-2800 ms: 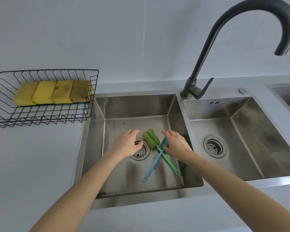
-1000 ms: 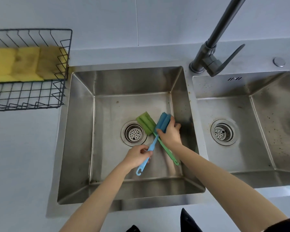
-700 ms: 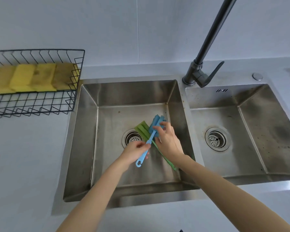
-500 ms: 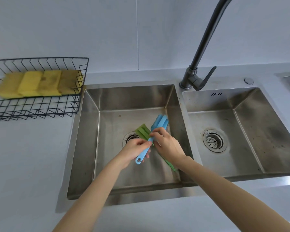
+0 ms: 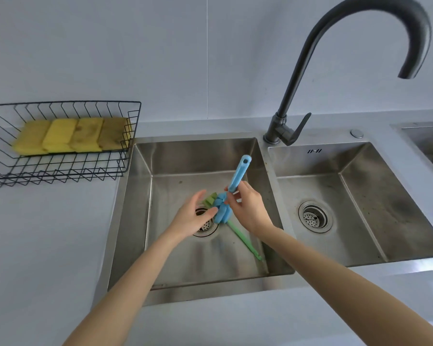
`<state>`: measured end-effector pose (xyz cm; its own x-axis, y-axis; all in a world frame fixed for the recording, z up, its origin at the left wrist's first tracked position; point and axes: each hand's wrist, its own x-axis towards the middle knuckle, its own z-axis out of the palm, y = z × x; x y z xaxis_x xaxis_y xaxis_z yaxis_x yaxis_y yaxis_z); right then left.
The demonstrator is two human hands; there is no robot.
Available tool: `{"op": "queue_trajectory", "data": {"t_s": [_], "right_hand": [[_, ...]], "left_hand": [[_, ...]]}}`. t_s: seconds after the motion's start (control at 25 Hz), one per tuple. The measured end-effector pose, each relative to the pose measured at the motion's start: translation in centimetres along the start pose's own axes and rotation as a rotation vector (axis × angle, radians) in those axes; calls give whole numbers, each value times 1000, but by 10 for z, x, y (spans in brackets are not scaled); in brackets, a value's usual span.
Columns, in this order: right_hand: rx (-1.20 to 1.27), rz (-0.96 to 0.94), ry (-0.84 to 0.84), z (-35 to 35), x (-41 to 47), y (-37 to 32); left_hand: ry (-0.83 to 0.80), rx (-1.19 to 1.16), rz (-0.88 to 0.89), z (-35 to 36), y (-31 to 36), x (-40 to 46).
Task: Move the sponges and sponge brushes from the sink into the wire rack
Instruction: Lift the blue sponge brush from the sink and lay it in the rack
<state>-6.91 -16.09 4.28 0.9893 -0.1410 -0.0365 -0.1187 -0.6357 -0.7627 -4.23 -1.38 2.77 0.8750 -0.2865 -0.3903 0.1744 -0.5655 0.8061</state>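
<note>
Both hands work over the left basin of the sink point(image 5: 265, 176). Right hand point(image 5: 247, 211) pinches the blue sponge brush point(image 5: 237, 178) at the lower part of its handle, fingers closed on it; the handle rises up and away from that hand, tilted, with its hanging hole at the top end. The blue foam head hangs below the grip, between the two hands. Left hand point(image 5: 195, 218) is partly open, fingers spread and curved, with the thumb touching the foam head; a firm hold cannot be confirmed. Beneath both hands, the green sponge brush point(image 5: 242, 237) lies on the basin floor, head beside the drain point(image 5: 205, 227) under the left hand, handle running toward the near right corner below the right wrist. Well to the left of the left hand and farther back, the wire rack point(image 5: 60, 171) sits on the counter point(image 5: 43, 245), holding four yellow sponges point(image 5: 73, 136) side by side. Beyond the right hand stands the dark faucet point(image 5: 292, 96).
</note>
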Motion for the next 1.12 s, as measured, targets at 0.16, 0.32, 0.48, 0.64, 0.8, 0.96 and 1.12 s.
{"op": "queue_trajectory", "data": {"t_s": [0.16, 0.32, 0.48, 0.64, 0.8, 0.96, 1.12], "right_hand": [[329, 110, 26, 4, 2, -36], [502, 154, 20, 16, 3, -60], [541, 160, 14, 22, 8, -80], [567, 144, 69, 16, 18, -97], [605, 143, 108, 9, 27, -109], [708, 137, 124, 4, 36, -123], [758, 132, 165, 2, 50, -140]], "left_hand": [[37, 140, 144, -15, -5, -9], [136, 148, 231, -35, -12, -23], [172, 119, 255, -63, -22, -35], [203, 32, 267, -86, -25, -48], [301, 38, 305, -112, -26, -58], [356, 68, 343, -139, -26, -59], [423, 95, 380, -168, -30, -52]]}}
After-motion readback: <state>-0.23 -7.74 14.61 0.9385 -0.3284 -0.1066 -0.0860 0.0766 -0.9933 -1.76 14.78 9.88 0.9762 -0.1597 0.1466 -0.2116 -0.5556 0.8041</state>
